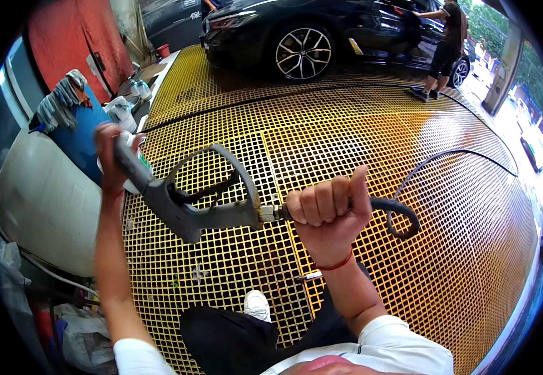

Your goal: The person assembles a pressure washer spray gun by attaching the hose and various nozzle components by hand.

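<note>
A grey high-pressure spray gun [212, 215] lies slantwise in front of me, with a large looped trigger guard and a dark trigger inside it. Around its upper left end, my left hand [110, 153] is closed, slightly blurred. My right hand [334, 215] grips the black hose [402, 209] just beside the metal fitting [268, 214] at the gun's other end; its thumb points up. From the right fist the hose curls round in a small loop, then runs off across the floor. Partly hidden behind the gun and left hand is a white container with a green label [143, 164].
Yellow grating [234, 275] covers the floor. A dark car [352, 37] stands at the far side, with a person [449, 47] beside its door. To the left are a pale rounded tank [46, 200], a blue panel hung with cloths [59, 103] and several bottles [139, 87].
</note>
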`<state>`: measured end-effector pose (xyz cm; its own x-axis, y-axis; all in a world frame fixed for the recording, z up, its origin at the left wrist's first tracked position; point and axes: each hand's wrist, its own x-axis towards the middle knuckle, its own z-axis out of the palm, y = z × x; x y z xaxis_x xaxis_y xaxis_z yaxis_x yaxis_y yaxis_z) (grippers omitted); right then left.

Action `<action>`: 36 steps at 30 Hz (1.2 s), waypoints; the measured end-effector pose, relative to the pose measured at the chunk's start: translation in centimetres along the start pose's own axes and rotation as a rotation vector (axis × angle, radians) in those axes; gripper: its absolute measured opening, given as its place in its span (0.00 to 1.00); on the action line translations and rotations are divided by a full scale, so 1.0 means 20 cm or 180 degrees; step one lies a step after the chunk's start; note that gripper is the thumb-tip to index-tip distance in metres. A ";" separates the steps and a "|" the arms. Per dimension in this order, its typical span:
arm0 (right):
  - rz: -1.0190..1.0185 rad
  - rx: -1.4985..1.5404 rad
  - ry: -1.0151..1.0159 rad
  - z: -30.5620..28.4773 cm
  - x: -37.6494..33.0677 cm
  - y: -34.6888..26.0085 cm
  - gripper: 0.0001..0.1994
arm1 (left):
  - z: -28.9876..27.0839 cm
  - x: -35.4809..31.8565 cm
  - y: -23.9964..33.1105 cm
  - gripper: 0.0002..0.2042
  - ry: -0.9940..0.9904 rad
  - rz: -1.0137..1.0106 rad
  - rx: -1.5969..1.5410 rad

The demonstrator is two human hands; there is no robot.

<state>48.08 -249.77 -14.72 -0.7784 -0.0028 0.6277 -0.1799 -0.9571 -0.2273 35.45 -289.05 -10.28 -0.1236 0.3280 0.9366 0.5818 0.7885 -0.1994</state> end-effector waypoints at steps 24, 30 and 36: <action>-0.0274 0.0643 0.0437 -0.33 0.12 -0.07 0.31 | -0.40 0.70 0.33 0.04 -0.1542 0.1322 0.1117; -0.0844 0.0441 -0.0218 0.28 -0.14 -0.30 0.32 | -0.12 0.83 0.13 0.11 -0.1180 0.1289 -0.0502; -0.0655 -0.0024 -0.1148 0.36 0.38 -0.61 0.30 | 0.35 -0.44 1.05 0.09 -0.3397 -0.3862 -0.4233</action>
<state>48.72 -240.18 -1.82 -0.4654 0.0858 0.8809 -0.3153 -0.9461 -0.0744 43.22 -271.77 -24.81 -0.8222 0.5388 -0.1834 -0.0988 0.1821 0.9783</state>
